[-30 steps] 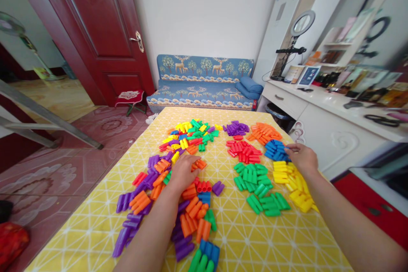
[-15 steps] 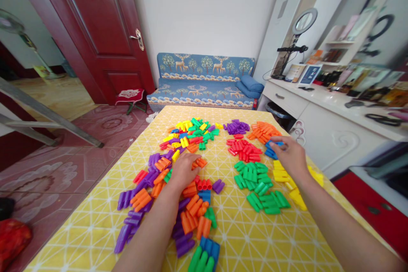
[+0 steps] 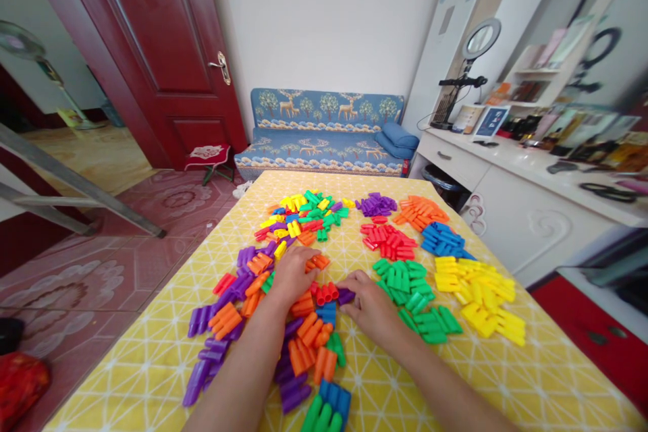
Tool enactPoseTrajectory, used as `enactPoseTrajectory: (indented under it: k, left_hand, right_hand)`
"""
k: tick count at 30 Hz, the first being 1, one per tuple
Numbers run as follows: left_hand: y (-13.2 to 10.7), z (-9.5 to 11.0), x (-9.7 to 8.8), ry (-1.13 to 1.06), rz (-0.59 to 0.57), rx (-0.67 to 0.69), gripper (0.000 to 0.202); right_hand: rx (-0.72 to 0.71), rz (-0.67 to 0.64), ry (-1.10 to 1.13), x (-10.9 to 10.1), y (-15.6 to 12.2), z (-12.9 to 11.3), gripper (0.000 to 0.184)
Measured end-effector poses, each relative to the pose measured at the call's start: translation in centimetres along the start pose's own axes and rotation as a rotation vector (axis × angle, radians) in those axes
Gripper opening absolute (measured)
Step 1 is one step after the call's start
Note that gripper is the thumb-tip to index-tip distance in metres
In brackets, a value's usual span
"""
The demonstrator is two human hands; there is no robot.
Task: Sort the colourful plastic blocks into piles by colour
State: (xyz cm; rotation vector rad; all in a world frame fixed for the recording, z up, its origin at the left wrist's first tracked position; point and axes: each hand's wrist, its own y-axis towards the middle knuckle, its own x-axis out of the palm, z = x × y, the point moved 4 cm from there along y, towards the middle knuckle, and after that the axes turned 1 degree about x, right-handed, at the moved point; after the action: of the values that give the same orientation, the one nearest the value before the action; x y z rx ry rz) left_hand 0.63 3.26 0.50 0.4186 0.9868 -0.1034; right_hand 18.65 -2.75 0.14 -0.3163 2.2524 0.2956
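My left hand (image 3: pixel 292 275) lies palm down on the mixed heap of plastic tube blocks (image 3: pixel 263 310), fingers curled over orange and red pieces near an orange block (image 3: pixel 318 261). My right hand (image 3: pixel 368 304) rests in the middle of the yellow tablecloth (image 3: pixel 455 378), its fingertips closing on a small purple block (image 3: pixel 345 295) beside a red block (image 3: pixel 327 293). To the right lie sorted piles: green (image 3: pixel 412 293), yellow (image 3: pixel 478 293), blue (image 3: pixel 442 239), red (image 3: pixel 385 239), orange (image 3: pixel 419 210) and purple (image 3: pixel 377 203).
A second mixed heap (image 3: pixel 304 216) sits at the far middle of the table. Beyond stands a blue patterned sofa (image 3: pixel 324 128) and a dark red door (image 3: pixel 152 47). A white dresser (image 3: pixel 526 202) with a ring light (image 3: pixel 480 37) runs along the right. A metal ladder (image 3: pixel 75 189) leans at left.
My right hand left the blue pile at the far right and swung left and nearer, down to the purple block in the middle. The left hand stayed on the mixed heap.
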Motion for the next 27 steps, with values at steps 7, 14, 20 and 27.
enactPoseTrajectory:
  k: [7,14,20,27]
  left_hand:
    - [0.1,-0.3,0.3,-0.019,0.013,0.014,0.037]
    - [0.1,-0.1,0.0,-0.013,-0.005,-0.006,0.036]
    - [0.1,0.0,-0.1,-0.019,0.002,0.010,0.037]
    - [0.1,0.1,-0.1,-0.032,0.008,-0.005,0.034]
  right_hand:
    - [-0.018,0.195,0.014,0.5,0.0,0.8,0.026]
    - [0.009,0.224,0.095,-1.3,0.5,1.2,0.020]
    - [0.073,0.406,0.043,-9.1,5.7,4.7,0.024]
    - [0.404,0.524,-0.316,-15.4,12.7,13.9,0.023]
